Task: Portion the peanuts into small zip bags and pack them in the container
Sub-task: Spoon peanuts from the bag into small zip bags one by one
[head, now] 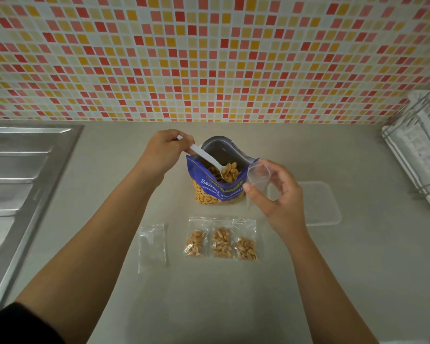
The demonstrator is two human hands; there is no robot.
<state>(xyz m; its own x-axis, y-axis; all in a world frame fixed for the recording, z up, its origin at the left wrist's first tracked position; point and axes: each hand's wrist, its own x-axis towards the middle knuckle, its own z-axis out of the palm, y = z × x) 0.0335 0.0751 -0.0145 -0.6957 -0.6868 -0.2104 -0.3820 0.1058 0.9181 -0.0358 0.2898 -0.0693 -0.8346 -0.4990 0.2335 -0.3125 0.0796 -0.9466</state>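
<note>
A blue bag of salted peanuts [217,188] stands open in the middle of the counter. My left hand [164,151] holds a white plastic spoon [205,156] whose bowl, heaped with peanuts, sits in the bag's mouth. My right hand [274,192] holds an open, empty small zip bag [258,177] just right of the peanut bag. Three filled zip bags [221,240] lie side by side in front of the peanut bag. Left of them lies an empty zip bag [152,244]. A clear rectangular container [319,203] rests on the counter behind my right hand.
A steel sink drainboard [18,184] runs along the left edge of the beige counter [209,301]. A white wire dish rack [417,150] stands at the far right. A mosaic-tiled wall [209,58] closes off the back.
</note>
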